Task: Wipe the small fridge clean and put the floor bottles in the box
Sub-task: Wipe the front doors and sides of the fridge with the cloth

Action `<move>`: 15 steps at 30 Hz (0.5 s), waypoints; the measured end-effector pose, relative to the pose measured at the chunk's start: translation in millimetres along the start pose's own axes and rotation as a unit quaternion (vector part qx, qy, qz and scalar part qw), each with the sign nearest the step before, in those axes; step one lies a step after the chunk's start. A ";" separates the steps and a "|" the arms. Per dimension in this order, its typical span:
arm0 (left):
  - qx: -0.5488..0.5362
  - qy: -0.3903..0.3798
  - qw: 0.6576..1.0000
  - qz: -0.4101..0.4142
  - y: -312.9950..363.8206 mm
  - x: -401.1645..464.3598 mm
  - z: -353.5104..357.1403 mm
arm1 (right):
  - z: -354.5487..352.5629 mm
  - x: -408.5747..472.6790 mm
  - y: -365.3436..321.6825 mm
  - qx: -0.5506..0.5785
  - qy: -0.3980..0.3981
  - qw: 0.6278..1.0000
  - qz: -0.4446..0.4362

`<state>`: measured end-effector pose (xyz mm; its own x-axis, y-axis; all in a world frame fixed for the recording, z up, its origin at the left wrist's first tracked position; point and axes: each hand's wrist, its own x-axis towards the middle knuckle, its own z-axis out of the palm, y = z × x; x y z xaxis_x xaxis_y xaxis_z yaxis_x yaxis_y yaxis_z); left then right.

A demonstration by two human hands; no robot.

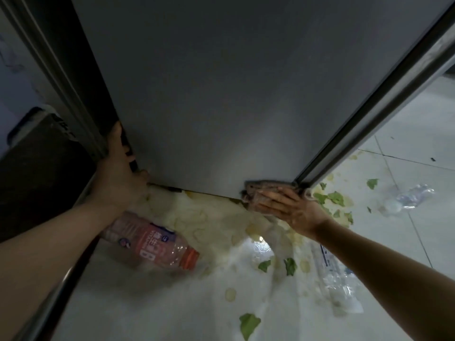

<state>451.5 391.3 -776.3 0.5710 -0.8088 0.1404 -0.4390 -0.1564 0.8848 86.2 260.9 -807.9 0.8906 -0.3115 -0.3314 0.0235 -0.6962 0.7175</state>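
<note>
While left hand [118,173] grips fridge [221,94] edge, cloth [266,193] under flat, spread right hand [290,207].

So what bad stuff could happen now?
The floor looks wet with leaf scraps, so a foot might slip. The pink bottle lies under the left hand gripping the fridge edge; it could get kicked. The right hand presses the cloth low, maybe into the spill.
</note>
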 end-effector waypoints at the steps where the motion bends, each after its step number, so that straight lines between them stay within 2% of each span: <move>1: -0.001 -0.002 1.000 0.001 0.4 -0.1 -1.0 | 2.0 0.0 -7.9 -0.019 -0.016 1.000 -0.007; 3: -0.003 -0.010 1.000 0.004 -0.8 2.0 -3.0 | -7.6 -0.6 -7.9 -0.066 0.034 0.996 0.056; 4: -0.003 -0.014 1.000 0.005 -2.2 2.6 -4.2 | -11.3 -0.7 -3.4 0.003 0.094 0.992 0.089; 6: 0.006 -0.019 1.000 0.016 -6.4 3.6 -7.3 | -16.9 -0.1 18.0 0.099 0.134 0.983 0.082; 9: 0.013 -0.032 0.999 0.005 -14.2 4.3 -11.3 | -37.5 8.0 57.8 0.044 0.293 0.942 0.157; 13: 0.002 -0.038 0.999 0.002 -19.1 1.7 -9.1 | -45.3 32.1 51.0 -0.008 0.342 0.914 0.219; 15: -0.001 -0.043 0.999 0.005 -19.4 1.2 -8.7 | -40.2 44.8 37.7 -0.016 0.317 0.929 0.191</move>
<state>466.8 398.3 -789.4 0.5049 -0.8562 0.1095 -0.4423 -0.1477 0.8846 145.3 246.7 -771.0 0.9252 -0.0814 0.3706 -0.3443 -0.5905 0.7299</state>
